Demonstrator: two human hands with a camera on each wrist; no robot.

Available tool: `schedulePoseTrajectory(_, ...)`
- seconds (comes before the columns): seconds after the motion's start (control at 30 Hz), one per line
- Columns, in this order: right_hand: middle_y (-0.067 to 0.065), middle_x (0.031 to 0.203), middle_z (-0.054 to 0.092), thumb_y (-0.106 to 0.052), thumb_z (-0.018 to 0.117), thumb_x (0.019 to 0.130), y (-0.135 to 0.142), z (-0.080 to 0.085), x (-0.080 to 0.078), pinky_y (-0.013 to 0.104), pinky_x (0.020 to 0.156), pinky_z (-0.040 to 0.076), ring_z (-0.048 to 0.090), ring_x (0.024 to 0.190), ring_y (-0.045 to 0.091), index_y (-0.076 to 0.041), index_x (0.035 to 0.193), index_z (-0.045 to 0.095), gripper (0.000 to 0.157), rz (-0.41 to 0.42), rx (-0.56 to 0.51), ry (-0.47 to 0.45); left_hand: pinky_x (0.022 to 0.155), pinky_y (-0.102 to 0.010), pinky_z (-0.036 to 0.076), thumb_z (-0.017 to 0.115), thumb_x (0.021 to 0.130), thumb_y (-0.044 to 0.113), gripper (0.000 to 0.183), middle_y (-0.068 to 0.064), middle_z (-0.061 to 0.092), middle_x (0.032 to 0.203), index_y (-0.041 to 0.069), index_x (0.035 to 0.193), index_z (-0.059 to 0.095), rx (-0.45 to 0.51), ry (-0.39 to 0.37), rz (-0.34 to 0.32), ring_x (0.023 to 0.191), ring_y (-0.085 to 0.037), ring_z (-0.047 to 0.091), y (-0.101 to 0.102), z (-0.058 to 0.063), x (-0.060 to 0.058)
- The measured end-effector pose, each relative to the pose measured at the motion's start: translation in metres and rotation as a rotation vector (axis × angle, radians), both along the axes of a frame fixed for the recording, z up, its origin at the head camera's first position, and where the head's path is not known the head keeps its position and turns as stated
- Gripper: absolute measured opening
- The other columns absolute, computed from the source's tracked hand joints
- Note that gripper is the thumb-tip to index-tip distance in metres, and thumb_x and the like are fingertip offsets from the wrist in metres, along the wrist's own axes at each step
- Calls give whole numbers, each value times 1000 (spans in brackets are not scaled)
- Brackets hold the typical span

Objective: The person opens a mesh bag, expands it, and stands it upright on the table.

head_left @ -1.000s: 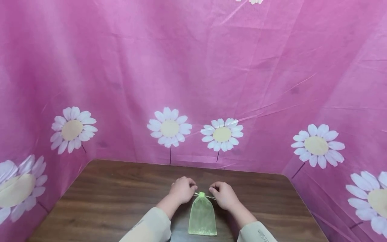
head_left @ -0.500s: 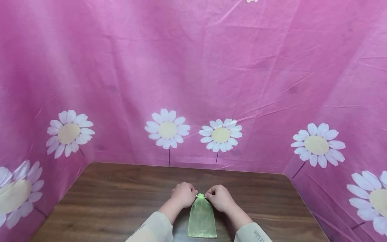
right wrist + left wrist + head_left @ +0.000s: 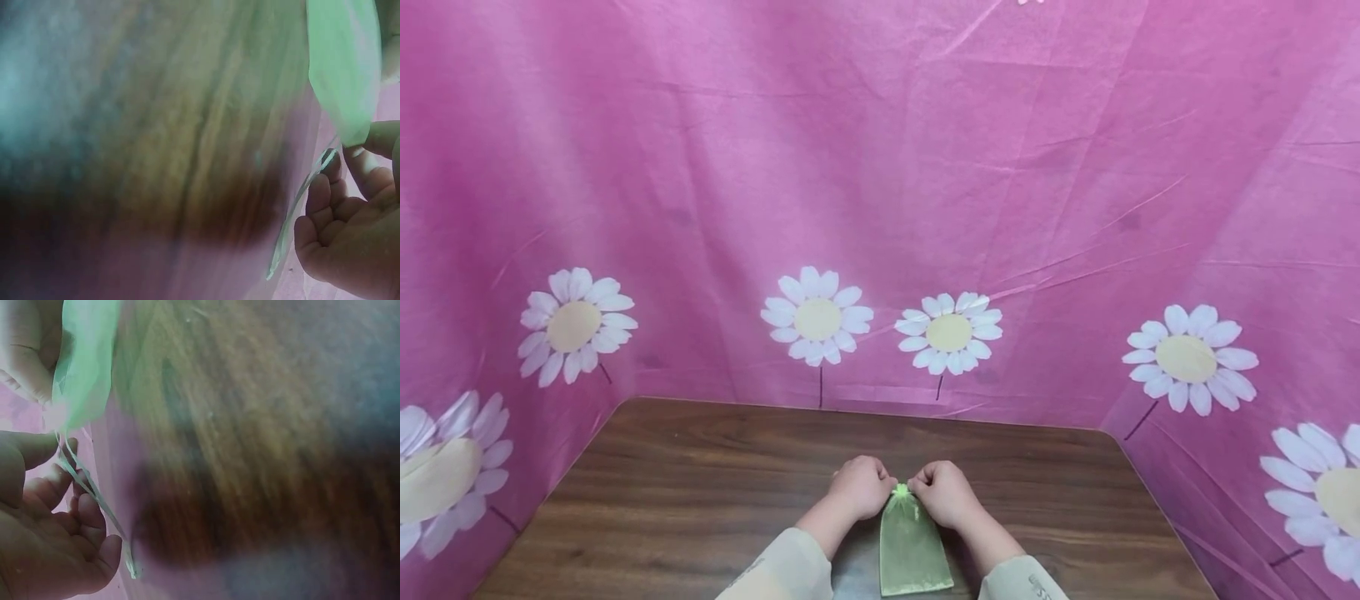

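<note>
A sheer green drawstring pouch (image 3: 913, 550), gathered at its neck, hangs between my hands over the table, its wide bottom edge toward me. My left hand (image 3: 863, 486) pinches the left side of the gathered neck between thumb and forefinger. On the other side, my right hand (image 3: 943, 493) pinches the neck with thumb and index fingertip, its other fingers loosely curled. In the left wrist view a pale ribbon drawstring (image 3: 94, 494) trails past the left fingers. Another thin drawstring (image 3: 290, 219) dangles beside the right fingers in the right wrist view.
The brown wood-grain table (image 3: 715, 475) reaches back to a pink cloth backdrop (image 3: 880, 167) printed with white daisies, which surrounds it at the back and sides. Light sleeves (image 3: 790, 562) cover both forearms.
My hands have come closer together, from the outstretched drawstring ends to the pouch's neck. The pouch's lower end has swung slightly to the right.
</note>
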State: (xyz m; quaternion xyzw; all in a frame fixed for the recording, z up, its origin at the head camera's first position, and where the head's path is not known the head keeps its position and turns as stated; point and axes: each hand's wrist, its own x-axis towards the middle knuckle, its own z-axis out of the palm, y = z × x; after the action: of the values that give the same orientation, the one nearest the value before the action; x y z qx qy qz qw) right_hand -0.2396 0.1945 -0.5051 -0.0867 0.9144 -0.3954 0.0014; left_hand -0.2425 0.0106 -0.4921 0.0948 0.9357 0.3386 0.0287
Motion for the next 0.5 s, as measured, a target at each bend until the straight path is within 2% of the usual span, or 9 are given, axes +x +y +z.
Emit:
schedulePoseTrajectory(0.1,-2,74,68,-9,74,93,-1,0,2,28,56,47,53,61,10,-7,74,72,19,3,-9,-7,95,-69,48,72,97,25,31,8,67,78,20,68,64,3,3,-7,80,-22,66,0,-1,1)
schedulePoseTrajectory(0.2,-3,74,69,-11,74,93,-2,2,3,28,57,46,53,61,10,-8,72,72,21,-1,-5,2,92,-66,49,70,98,22,26,4,69,82,18,72,68,-19,14,2,85,-28,69,-1,-1,1)
schedulePoseTrajectory(0.33,-3,73,69,-10,72,91,0,7,6,30,60,48,54,63,10,-8,69,70,22,-19,5,3,91,-63,49,66,97,19,19,0,72,88,16,80,72,-55,-7,14,93,-33,70,-5,1,-2)
schedulePoseTrajectory(0.5,-4,67,66,-7,71,84,2,10,9,28,58,47,54,61,9,-6,62,68,22,-3,-4,-23,102,-74,41,68,97,22,20,3,72,86,18,78,73,-32,-41,-16,95,-33,71,-9,2,-2)
